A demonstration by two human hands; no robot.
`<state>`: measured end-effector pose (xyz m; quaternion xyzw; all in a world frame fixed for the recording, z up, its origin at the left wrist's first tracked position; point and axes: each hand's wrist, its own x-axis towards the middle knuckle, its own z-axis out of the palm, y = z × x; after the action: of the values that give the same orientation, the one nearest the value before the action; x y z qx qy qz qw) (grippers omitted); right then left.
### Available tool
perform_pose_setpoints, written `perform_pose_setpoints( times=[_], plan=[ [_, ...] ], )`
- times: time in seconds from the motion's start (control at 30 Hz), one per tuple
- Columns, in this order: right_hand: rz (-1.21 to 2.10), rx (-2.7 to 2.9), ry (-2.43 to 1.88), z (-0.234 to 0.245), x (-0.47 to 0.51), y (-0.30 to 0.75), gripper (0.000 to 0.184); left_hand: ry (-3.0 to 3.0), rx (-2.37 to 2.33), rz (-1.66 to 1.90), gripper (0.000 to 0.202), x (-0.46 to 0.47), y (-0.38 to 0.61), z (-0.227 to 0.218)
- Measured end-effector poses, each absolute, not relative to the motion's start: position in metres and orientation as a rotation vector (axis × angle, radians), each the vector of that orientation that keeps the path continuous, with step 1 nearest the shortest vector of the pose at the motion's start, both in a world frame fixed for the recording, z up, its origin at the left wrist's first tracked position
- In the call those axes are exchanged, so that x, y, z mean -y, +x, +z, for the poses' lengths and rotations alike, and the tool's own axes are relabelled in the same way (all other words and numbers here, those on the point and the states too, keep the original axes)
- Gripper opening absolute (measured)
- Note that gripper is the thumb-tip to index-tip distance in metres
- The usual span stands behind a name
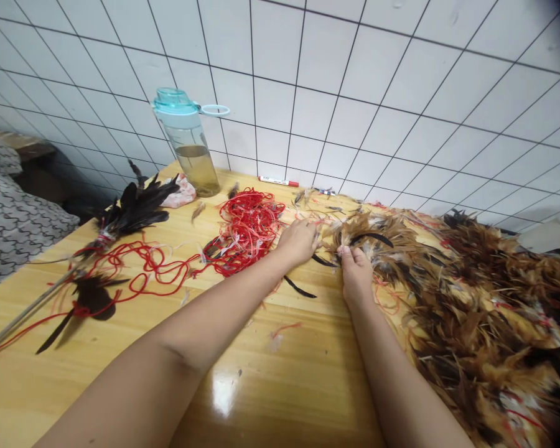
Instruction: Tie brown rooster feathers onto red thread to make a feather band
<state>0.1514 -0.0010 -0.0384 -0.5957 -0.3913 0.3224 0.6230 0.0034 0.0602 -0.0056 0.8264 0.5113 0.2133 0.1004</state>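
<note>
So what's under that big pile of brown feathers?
The wooden table shows along the edge of the brown feathers, and bits of red string poke out. Whatever else lies underneath is hidden by the feathers.

Bare tabletop (280,386) lies open along the near edge and between the two forearms. To the left, red cord loops (140,264), a stick (28,309) and a black feather duster (133,211) cross the surface. A red string tangle (247,230) sits just beside the left hand (298,241); a brown feather heap (476,305) fills the right side up to the right hand (356,270). A water bottle (191,146) stands upright before the tiled wall (354,74), which closes the far side.
</note>
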Motion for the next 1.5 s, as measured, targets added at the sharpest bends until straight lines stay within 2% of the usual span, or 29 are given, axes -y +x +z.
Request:
perform_pose_setpoints(
  times=[0.23, 0.53, 0.73, 0.87, 1.0, 1.23, 1.5],
  plan=[
    [0.720, 0.927, -1.378, -0.037, 0.002, 0.152, 0.037, 2.398, -1.591, 0.483, 0.023, -0.060, 0.004, -0.002],
    [0.711, 0.939, -1.386, -0.037, 0.001, 0.151, 0.039, 2.038, -1.296, 0.889, 0.014, -0.071, 0.000, -0.005],
    [0.722, 0.935, -1.397, -0.037, 0.002, 0.151, 0.038, 1.603, -1.056, 0.975, 0.007, -0.077, 0.004, -0.011],
    [0.721, 0.934, -1.382, -0.037, 0.001, 0.151, 0.037, 1.355, -0.915, 0.902, 0.006, -0.071, 0.007, -0.007],
    [0.719, 0.955, -1.380, -0.036, 0.002, 0.151, 0.037, 1.313, -0.815, 0.827, 0.006, -0.065, 0.008, -0.001],
    [0.719, 1.005, -1.379, -0.041, 0.000, 0.154, 0.035, 1.300, -0.683, 0.907, 0.015, -0.061, 0.009, 0.001],
    [0.779, 1.021, -1.328, -0.042, -0.003, 0.152, 0.033, 1.316, -0.684, 0.907, 0.014, -0.055, 0.017, -0.004]
  ],
)
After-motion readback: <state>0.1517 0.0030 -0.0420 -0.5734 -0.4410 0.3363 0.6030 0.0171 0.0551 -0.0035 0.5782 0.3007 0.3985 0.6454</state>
